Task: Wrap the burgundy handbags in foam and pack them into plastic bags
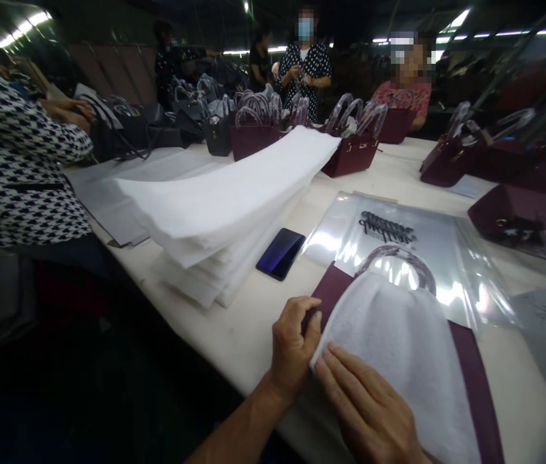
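My left hand (297,345) grips the maroon handbag (478,386) edge; my right hand (369,406), fingers together, flattens white foam sheet (389,341); bare tabletop (246,322), ten o'clock.

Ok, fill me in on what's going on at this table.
A person has both hands at a maroon bag with a white sheet draped over its front. The right hand lies on the sheet's left edge; the left hand is curled at the bag's left side. Beyond them on the table are a stack of white sheets, a phone and printed clear plastic.
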`<state>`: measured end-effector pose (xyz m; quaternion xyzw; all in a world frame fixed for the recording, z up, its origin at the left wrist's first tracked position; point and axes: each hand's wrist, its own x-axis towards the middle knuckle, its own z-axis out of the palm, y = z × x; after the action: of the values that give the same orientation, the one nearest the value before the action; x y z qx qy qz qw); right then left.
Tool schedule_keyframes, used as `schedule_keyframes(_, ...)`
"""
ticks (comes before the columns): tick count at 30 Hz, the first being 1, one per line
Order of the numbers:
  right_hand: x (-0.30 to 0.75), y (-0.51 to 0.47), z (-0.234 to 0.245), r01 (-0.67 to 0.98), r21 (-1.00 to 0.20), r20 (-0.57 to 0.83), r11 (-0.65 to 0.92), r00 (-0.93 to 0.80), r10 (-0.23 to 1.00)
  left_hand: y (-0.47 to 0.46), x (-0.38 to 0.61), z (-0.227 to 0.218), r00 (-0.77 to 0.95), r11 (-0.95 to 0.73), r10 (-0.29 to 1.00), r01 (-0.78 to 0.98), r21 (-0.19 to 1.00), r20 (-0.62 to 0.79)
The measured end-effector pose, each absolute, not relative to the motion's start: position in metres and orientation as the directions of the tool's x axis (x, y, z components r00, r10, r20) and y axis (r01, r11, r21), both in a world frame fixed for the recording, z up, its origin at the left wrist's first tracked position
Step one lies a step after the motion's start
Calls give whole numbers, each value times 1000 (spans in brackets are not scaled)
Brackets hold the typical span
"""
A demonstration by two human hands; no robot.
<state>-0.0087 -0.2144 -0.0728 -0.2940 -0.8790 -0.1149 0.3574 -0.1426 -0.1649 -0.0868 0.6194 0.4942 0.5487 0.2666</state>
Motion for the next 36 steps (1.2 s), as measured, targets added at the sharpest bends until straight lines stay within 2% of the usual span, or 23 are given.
schedule_keyframes(4, -11, -210, -67, 626, 47, 677, 779, -593, 436, -160, -154, -84, -27, -326, 939, 256, 910, 343)
schedule_keyframes(6, -13, -209, -68, 630, 52, 672, 775, -596, 440, -159, -165, -83, 145, -415, 909, 241, 877, 390)
schedule_keyframes(9, -17, -212, -70, 637, 27, 681, 770, -576, 452, -157, -181, -85, 448, -566, 781, 212, 797, 436)
schedule_keyframes(11, -16, -213, -64, 650, -38, 697, 759, -527, 487, -155, -190, -89, 535, -599, 726, 185, 779, 431)
schedule_keyframes(14, 3, -206, -43, 588, -236, 620, 774, -522, 586, -150, -197, -92, 571, -576, 716, 158, 802, 402)
schedule_keyframes(16, 28, -194, -27, 574, -307, 547, 759, -546, 635, -148, -198, -92, 587, -556, 716, 154, 816, 377)
schedule_keyframes(20, 79, -156, -18, 655, -198, 383, 729, -633, 672, -148, -197, -90, 585, -552, 723, 171, 816, 367)
schedule_keyframes(23, 93, -134, -29, 644, -217, 272, 733, -682, 680, -146, -194, -88, 572, -562, 732, 199, 803, 371)
schedule_keyframes(28, 85, -125, -48, 666, -257, 419, 700, -575, 702, -142, -190, -87, 582, -604, 717, 246, 758, 384)
schedule_keyframes(32, 82, -128, -50, 713, -283, 452, 641, -491, 745, -140, -193, -93, 579, -652, 707, 311, 692, 406)
schedule_keyframes(34, 93, -130, -47, 762, -325, 465, 560, -387, 796, -138, -195, -101, 563, -664, 712, 343, 665, 420)
schedule_keyframes(36, 119, -135, -41, 833, -386, 494, 396, -176, 852, -134, -198, -109, 525, -653, 732, 362, 665, 433)
